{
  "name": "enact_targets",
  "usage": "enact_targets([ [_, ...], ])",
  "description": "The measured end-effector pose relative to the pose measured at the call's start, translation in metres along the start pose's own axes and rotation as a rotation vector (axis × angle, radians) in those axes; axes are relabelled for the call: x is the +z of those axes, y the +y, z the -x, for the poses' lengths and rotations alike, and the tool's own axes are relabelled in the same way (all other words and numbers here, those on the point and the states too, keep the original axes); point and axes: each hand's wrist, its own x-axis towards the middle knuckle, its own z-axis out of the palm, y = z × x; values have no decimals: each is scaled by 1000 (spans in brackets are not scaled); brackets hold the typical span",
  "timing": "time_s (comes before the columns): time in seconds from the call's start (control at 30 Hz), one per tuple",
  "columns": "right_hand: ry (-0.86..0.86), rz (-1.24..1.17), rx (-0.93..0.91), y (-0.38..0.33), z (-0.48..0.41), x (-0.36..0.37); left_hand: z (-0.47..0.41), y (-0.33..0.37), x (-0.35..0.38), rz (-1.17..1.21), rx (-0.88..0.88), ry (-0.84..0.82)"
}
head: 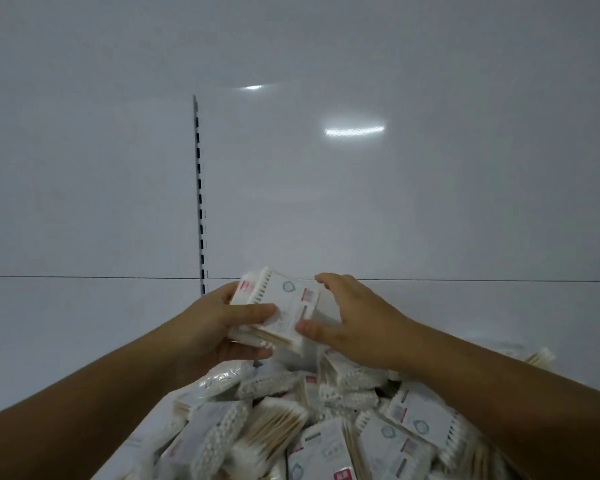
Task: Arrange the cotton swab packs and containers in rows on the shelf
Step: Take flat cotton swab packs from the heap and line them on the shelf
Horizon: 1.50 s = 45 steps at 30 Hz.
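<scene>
I hold a small stack of flat cotton swab packs (280,308), white with red and grey labels, above the white shelf (84,323). My left hand (219,327) grips the stack from the left, thumb across its top and fingers under it. My right hand (347,323) cups the stack's right side, thumb at the near edge and fingers curled over the far corner. Below my forearms lies a loose heap of more cotton swab packs (312,424), some showing wooden sticks and white tips.
The shelf's white back panel (395,185) rises straight ahead, with a slotted upright strip (200,202) left of centre. Bare shelf surface shows to the left and right of my hands.
</scene>
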Motion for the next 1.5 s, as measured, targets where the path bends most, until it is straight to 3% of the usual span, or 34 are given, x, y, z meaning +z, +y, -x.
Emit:
enact_targets([
  [0.13, -319, 475, 28, 12, 8, 3, 19, -3, -15, 9, -37, 155],
  [0.3, -208, 618, -142, 7, 9, 10, 53, -6, -29, 18, -77, 296],
  [0.4, -52, 491, -159, -3, 5, 6, 76, -8, -44, 30, -58, 373],
  [0.5, 168, 171, -232, -43, 5, 5, 100, -11, -62, 71, -24, 436],
  [0.6, 403, -38, -449, -109, 11, 19, 126, -15, -82, 89, 5, 453],
  [0.67, 453, -88, -627, -167, 16, 38, 149, -18, -103, 116, 39, 449],
  [0.77, 261, -189, -794, -246, 10, 87, 192, -26, -141, 121, 109, 427],
  [0.87, 6, -409, -729, -314, -8, 146, 243, -37, -194, 128, 158, 519],
  [1.17, -365, -504, -582, -452, -66, 298, 356, -69, -351, 268, 131, 840],
  [1.3, -445, -642, -573, -503, -90, 350, 389, -66, -412, 288, 111, 822],
  [1.5, -452, -778, -484, -582, -159, 429, 397, -66, -518, 282, 18, 963],
])
